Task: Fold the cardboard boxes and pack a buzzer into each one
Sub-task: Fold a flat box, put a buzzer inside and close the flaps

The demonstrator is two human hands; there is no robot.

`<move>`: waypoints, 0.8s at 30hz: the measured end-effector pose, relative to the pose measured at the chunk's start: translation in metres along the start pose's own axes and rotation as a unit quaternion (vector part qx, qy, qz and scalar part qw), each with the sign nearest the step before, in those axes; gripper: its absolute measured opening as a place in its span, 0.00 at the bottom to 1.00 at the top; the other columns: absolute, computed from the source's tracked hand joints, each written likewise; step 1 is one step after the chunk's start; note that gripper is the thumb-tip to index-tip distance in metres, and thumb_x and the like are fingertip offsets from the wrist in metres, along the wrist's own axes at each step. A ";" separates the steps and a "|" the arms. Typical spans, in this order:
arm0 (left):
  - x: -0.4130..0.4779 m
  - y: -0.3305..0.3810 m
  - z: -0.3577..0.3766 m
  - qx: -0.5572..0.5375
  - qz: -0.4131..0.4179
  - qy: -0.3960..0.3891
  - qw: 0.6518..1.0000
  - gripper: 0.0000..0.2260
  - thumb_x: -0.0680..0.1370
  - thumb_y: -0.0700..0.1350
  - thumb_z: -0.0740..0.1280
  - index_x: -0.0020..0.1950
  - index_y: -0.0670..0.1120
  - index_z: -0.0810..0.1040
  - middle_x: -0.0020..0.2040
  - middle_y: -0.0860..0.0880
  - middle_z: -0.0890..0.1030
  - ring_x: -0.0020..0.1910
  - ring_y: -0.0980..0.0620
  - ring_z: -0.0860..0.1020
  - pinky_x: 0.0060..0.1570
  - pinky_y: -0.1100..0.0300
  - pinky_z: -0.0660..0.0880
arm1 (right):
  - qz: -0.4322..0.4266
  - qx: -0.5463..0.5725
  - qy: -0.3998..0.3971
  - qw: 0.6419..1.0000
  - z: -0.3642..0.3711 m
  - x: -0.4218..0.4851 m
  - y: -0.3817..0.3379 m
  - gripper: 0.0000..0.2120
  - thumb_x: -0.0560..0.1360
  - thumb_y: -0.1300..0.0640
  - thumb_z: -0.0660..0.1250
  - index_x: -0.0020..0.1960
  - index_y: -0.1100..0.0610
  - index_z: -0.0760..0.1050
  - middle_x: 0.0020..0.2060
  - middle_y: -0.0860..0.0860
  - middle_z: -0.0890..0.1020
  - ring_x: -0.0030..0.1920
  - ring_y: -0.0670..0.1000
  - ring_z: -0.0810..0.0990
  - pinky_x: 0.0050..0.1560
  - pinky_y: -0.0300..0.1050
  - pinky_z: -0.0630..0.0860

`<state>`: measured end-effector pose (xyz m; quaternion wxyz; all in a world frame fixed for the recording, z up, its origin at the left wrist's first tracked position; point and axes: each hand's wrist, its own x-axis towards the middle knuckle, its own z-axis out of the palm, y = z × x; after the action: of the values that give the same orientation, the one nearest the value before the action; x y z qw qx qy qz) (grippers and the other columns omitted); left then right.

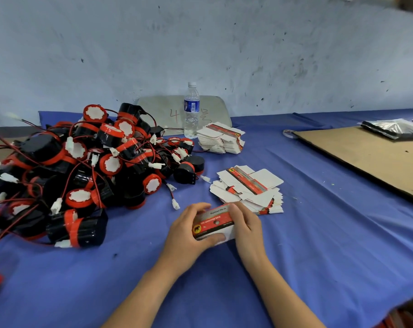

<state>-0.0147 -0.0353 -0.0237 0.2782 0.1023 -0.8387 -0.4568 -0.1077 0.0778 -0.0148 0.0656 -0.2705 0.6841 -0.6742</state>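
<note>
Your left hand (184,233) and right hand (248,230) both curl around the rectangular red-and-white cardboard box (212,221), low on the creased blue cloth (319,256). Round black, red-rimmed buzzers (82,166) lie heaped at its ten o'clock. Flat box blanks (248,188) lie stacked near its one o'clock.

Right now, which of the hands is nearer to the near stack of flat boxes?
Right. The right hand grips the box at its right end, just short of the near stack; the left hand grips its left end, farther off, toward the buzzer pile.
</note>
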 end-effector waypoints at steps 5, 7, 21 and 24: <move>-0.002 0.006 0.004 0.002 0.004 0.000 1.000 0.19 0.65 0.62 0.73 0.51 0.62 0.73 0.51 0.66 0.76 0.50 0.63 0.76 0.44 0.75 0.70 | -0.104 -0.067 0.045 0.991 0.002 -0.005 -0.001 0.17 0.75 0.39 0.54 0.33 0.46 0.69 0.27 0.47 0.72 0.30 0.43 0.68 0.32 0.43 0.66; -0.003 0.008 0.006 -0.003 -0.002 -0.002 1.000 0.19 0.64 0.65 0.72 0.51 0.62 0.73 0.50 0.66 0.76 0.50 0.63 0.77 0.44 0.74 0.71 | -0.105 -0.098 0.064 0.988 0.001 -0.005 -0.003 0.18 0.75 0.38 0.52 0.31 0.46 0.66 0.25 0.44 0.70 0.28 0.44 0.65 0.31 0.45 0.63; -0.001 0.007 0.009 -0.113 -0.076 -0.008 0.991 0.25 0.69 0.56 0.76 0.63 0.61 0.69 0.52 0.56 0.79 0.48 0.59 0.80 0.44 0.69 0.75 | 0.135 0.093 0.147 0.975 -0.008 0.015 0.000 0.25 0.74 0.35 0.61 0.35 0.56 0.74 0.30 0.50 0.78 0.33 0.50 0.76 0.36 0.44 0.69; 0.000 0.003 0.010 -0.124 -0.079 0.001 0.989 0.24 0.73 0.49 0.73 0.64 0.63 0.67 0.50 0.52 0.80 0.44 0.58 0.80 0.43 0.70 0.75 | 0.171 0.264 0.200 0.928 -0.017 0.022 -0.001 0.14 0.78 0.41 0.62 0.49 0.51 0.76 0.36 0.45 0.85 0.38 0.46 0.84 0.34 0.46 0.79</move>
<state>-0.0203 -0.0268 -0.0252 0.2527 0.1332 -0.7645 -0.5778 -0.1335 0.0829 -0.0062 0.1105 0.0181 0.5159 -0.8493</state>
